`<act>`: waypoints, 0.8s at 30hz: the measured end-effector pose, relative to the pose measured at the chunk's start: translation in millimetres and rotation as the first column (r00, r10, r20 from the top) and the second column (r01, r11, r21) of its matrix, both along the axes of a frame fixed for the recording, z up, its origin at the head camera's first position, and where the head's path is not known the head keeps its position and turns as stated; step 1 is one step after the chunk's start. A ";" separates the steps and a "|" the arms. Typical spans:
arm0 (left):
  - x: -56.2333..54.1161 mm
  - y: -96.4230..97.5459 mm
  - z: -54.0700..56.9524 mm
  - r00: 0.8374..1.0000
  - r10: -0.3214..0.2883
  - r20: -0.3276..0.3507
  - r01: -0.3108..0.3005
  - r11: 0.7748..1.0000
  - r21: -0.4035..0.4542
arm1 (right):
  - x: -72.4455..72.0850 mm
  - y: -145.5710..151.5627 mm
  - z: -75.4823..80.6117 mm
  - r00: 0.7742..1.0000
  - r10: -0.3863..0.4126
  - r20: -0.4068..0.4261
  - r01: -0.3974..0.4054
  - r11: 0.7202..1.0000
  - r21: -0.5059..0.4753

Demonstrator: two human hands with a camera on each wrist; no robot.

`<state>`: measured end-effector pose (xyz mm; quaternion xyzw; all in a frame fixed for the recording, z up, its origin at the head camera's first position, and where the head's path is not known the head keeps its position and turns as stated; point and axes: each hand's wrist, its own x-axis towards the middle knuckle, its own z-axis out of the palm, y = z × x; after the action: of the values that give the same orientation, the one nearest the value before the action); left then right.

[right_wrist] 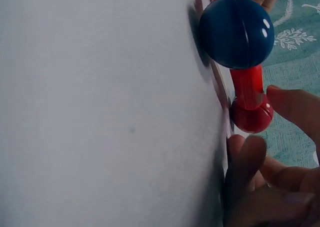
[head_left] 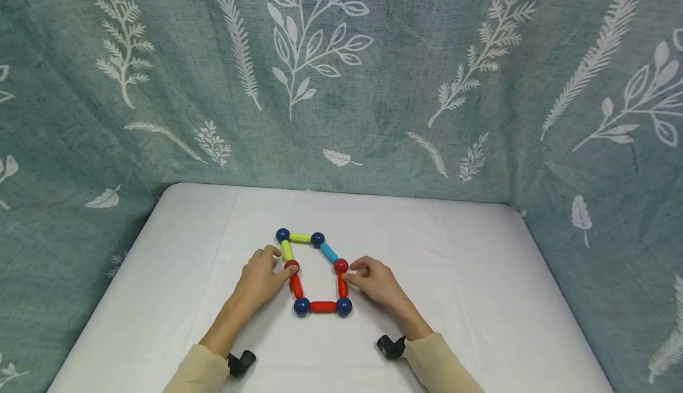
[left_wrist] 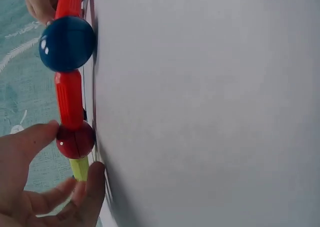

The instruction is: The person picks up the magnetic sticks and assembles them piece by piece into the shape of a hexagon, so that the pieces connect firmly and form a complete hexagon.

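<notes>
Magnetic-looking rods and balls form a closed loop on the white table. Along its near side, a red rod (head_left: 322, 307) joins two dark blue balls (head_left: 302, 306). My left hand (head_left: 262, 275) pinches the left red ball (left_wrist: 76, 141) between thumb and fingers; a red rod (left_wrist: 69, 99) and a yellow-green rod (left_wrist: 79, 169) meet there. Beside the right red ball (right_wrist: 253, 118), my right hand (head_left: 376, 281) has its thumb close to the ball and red rod (right_wrist: 247, 84), fingers bent loosely below with a small gap. Whether that thumb touches is unclear.
At the loop's far side, a yellow-green rod (head_left: 300, 238) links two dark blue balls (head_left: 283, 235), and a light blue rod (head_left: 329, 253) slants to the right red ball. White cloth covers the table (head_left: 469, 298). A leaf-patterned green curtain (head_left: 395, 85) hangs behind.
</notes>
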<state>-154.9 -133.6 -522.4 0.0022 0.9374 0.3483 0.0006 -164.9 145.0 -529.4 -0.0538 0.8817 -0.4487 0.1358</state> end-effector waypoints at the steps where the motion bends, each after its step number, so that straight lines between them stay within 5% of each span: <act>1: -1.2 -0.9 -0.7 1.000 0.008 0.025 -0.008 1.000 0.002 | -1.5 -1.1 -0.6 1.000 0.002 -0.021 -0.002 1.000 0.016; 9: -10.2 4.5 -1.8 0.992 -0.001 0.126 -0.002 1.000 0.027 | -11.5 -14.2 -4.4 0.994 0.042 -0.098 -0.033 0.995 0.090; 24: -31.8 36.3 0.7 0.988 -0.107 0.110 0.102 0.994 0.043 | -18.4 9.3 5.9 0.997 -0.042 -0.064 0.050 0.990 0.132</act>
<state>-186.6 -97.3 -521.7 0.0318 0.9278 0.3649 0.0713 -183.3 154.4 -523.5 -0.0379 0.9144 -0.3900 0.1017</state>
